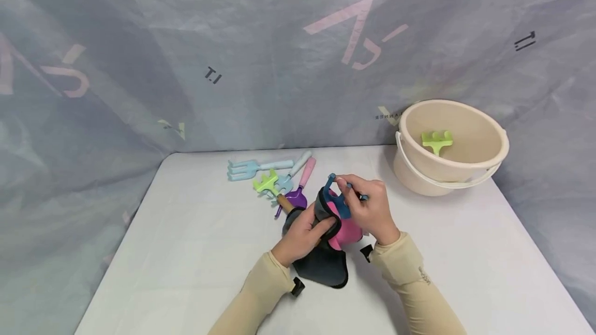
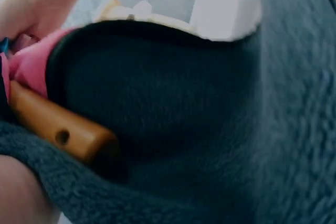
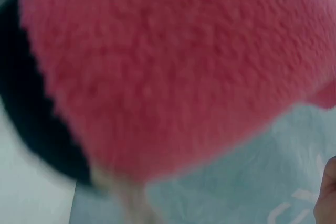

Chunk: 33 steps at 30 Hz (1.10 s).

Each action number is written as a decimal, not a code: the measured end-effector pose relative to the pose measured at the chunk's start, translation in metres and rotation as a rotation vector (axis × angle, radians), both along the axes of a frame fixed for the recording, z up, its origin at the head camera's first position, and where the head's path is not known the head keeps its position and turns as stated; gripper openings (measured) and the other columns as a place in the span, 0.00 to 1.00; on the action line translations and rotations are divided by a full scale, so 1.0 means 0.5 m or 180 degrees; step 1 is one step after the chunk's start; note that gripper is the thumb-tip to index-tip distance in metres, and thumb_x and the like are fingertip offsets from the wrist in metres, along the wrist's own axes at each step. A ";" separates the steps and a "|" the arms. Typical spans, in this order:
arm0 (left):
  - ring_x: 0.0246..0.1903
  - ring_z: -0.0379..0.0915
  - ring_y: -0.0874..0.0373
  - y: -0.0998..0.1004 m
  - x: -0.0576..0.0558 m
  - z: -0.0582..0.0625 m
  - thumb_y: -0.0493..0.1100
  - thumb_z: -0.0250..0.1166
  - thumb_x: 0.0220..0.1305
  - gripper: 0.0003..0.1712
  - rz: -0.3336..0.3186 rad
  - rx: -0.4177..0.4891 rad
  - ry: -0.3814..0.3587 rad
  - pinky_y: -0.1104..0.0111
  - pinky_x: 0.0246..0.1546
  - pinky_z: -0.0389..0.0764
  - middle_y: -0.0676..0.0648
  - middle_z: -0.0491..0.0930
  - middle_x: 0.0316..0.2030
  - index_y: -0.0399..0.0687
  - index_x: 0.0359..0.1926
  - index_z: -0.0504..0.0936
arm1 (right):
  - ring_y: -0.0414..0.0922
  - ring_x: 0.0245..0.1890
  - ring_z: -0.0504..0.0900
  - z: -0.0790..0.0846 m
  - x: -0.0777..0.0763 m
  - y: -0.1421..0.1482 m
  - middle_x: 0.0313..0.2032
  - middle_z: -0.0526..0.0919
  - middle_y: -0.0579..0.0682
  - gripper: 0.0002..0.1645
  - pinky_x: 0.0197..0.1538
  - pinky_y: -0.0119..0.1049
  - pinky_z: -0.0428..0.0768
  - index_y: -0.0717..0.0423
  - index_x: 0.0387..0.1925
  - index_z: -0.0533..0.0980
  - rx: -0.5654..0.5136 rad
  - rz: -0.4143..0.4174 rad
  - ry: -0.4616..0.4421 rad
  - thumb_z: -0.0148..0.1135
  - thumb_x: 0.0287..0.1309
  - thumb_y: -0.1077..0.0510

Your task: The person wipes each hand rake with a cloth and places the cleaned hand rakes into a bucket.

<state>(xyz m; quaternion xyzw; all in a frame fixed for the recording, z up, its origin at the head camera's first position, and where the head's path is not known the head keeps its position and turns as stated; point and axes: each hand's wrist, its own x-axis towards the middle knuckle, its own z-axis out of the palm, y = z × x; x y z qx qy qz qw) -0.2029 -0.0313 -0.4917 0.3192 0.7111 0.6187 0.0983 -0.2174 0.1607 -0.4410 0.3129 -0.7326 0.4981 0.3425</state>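
My left hand grips a dark grey cloth with black edging, folded around a wooden handle. That handle belongs to a small green rake, whose head sticks out at the far left. With thumb and fingers, my right hand pinches a dark blue pronged piece, like a small rake head, at the cloth's upper edge. Pink fleecy cloth shows beneath it and fills much of the right wrist view. Whatever lies deeper in the folds is hidden.
Behind the cloth lie a light blue fork, another light blue tool and a purple trowel with a pink handle. At the back right, a cream bucket holds a green rake. A grey sheet hangs behind the white table.
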 end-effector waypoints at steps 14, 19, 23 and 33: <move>0.44 0.68 0.70 -0.037 -0.008 -0.033 0.50 0.49 0.81 0.30 -0.0810 0.0441 -0.1208 0.77 0.48 0.70 0.57 0.70 0.43 0.19 0.55 0.64 | 0.32 0.14 0.70 0.011 0.005 0.022 0.11 0.74 0.45 0.08 0.18 0.24 0.67 0.65 0.34 0.85 -0.0190 0.0034 -0.0161 0.63 0.62 0.75; 0.41 0.69 0.68 -0.026 -0.012 -0.027 0.46 0.50 0.83 0.20 -0.0705 0.0323 -0.0725 0.75 0.46 0.72 0.48 0.72 0.41 0.29 0.56 0.66 | 0.31 0.15 0.70 0.018 0.005 0.031 0.12 0.73 0.47 0.08 0.18 0.25 0.66 0.66 0.34 0.85 -0.0359 -0.0195 -0.0306 0.63 0.62 0.76; 0.53 0.71 0.67 -0.019 -0.015 -0.021 0.38 0.52 0.81 0.20 -0.0418 0.0009 0.0056 0.73 0.58 0.73 0.38 0.76 0.54 0.34 0.68 0.66 | 0.32 0.15 0.70 0.019 0.005 0.032 0.12 0.74 0.48 0.08 0.20 0.24 0.67 0.67 0.35 0.85 -0.0416 -0.0375 -0.0343 0.62 0.64 0.75; 0.43 0.76 0.53 0.018 -0.003 -0.034 0.35 0.63 0.69 0.18 0.1001 -0.0727 0.1991 0.61 0.45 0.82 0.43 0.76 0.49 0.43 0.57 0.73 | 0.32 0.15 0.72 0.027 0.005 0.031 0.12 0.75 0.54 0.08 0.23 0.22 0.70 0.68 0.35 0.85 -0.0659 -0.0869 -0.0348 0.61 0.68 0.71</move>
